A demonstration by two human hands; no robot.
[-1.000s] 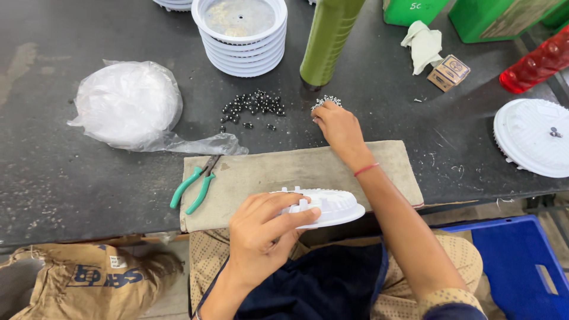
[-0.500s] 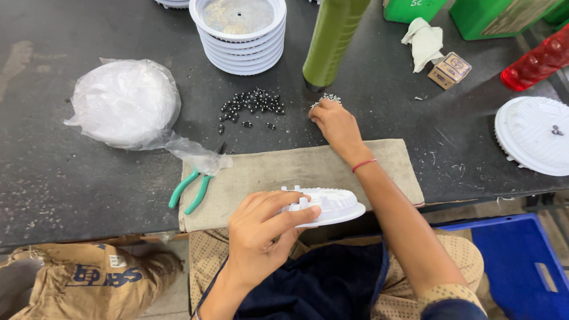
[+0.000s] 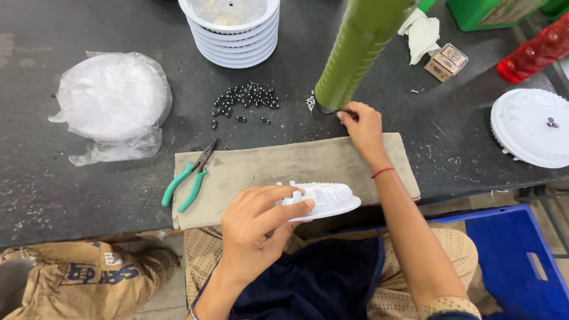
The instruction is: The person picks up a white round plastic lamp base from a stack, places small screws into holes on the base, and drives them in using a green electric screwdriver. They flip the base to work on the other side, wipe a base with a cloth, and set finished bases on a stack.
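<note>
My left hand [image 3: 261,222] grips a white round plastic part [image 3: 323,200] with ribs and small pegs, held at the near edge of a beige cloth [image 3: 284,169]. My right hand [image 3: 363,125], with a red thread on its wrist, reaches past the cloth to the dark table. Its fingertips are pinched at the foot of a tall green ribbed cylinder [image 3: 358,50]; whether they hold anything I cannot tell. A small pile of tiny light bits [image 3: 310,102] lies just left of the cylinder. Dark metal balls [image 3: 246,98] are scattered further left.
A stack of white round parts [image 3: 231,32] stands at the back. A clear bag of white parts [image 3: 109,101] lies left, green-handled pliers [image 3: 189,181] beside the cloth. A white disc [image 3: 530,127] and red bottle [image 3: 533,53] sit right. A blue crate [image 3: 521,261] is below right.
My right hand has moved right, from beside the light bits to the foot of the green cylinder. The camera has come closer. My left hand still holds the white part.
</note>
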